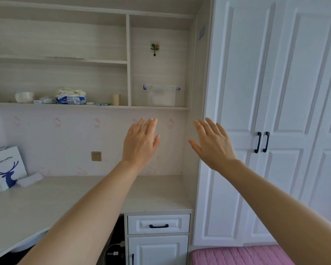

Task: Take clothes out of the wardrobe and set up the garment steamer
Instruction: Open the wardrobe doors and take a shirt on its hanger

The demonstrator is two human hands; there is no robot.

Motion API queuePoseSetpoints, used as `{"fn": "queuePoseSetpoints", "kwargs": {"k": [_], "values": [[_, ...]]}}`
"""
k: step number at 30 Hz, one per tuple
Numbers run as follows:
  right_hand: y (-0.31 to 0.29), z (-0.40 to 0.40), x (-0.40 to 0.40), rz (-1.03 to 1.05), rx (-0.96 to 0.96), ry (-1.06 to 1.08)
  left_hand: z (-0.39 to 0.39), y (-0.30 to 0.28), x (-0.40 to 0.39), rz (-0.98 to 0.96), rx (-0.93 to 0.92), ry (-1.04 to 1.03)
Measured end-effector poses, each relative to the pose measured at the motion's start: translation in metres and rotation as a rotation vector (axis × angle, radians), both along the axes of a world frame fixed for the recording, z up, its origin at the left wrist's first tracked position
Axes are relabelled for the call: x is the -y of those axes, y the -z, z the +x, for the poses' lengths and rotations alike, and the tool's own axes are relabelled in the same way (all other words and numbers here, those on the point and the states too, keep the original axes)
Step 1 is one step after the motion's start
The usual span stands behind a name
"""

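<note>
Head view shows me at the desk [36, 199], facing its right end where it meets the wardrobe [275, 92]. At the left edge of the desk stands a paper bag [7, 168] with a deer print, well apart from my reach. On the shelf [65, 106] above lie small packets and a cup, and a clear storage box [161, 95] sits in the right compartment. My left hand [140, 142] is raised, fingers spread, holding nothing. My right hand [214, 144] is the same, open and empty, in front of the left wardrobe door. Both doors are closed, so the clothes are hidden inside; I see no steamer. I judge the step is to open the wardrobe: I should move the right hand to the black handles [261, 142], close the fingers around one and pull evenly. The pink bedding [241, 255] below may block the door swing.
</note>
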State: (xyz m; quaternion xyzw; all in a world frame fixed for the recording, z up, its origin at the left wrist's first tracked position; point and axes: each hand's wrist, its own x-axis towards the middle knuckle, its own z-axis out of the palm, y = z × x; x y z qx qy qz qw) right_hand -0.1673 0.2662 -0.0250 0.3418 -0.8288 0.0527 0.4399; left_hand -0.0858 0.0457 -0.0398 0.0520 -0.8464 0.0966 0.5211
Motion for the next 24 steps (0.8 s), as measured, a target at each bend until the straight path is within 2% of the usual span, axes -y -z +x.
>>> {"fn": "queuePoseSetpoints", "kwargs": {"k": [8, 24], "values": [[0.032, -0.052, -0.009, -0.015, 0.087, 0.05, -0.067, 0.032, -0.01, 0.011, 0.041, 0.078], [0.075, -0.195, -0.016, -0.086, 0.348, 0.287, -0.237, 0.088, -0.011, 0.219, 0.255, 0.348]]}}
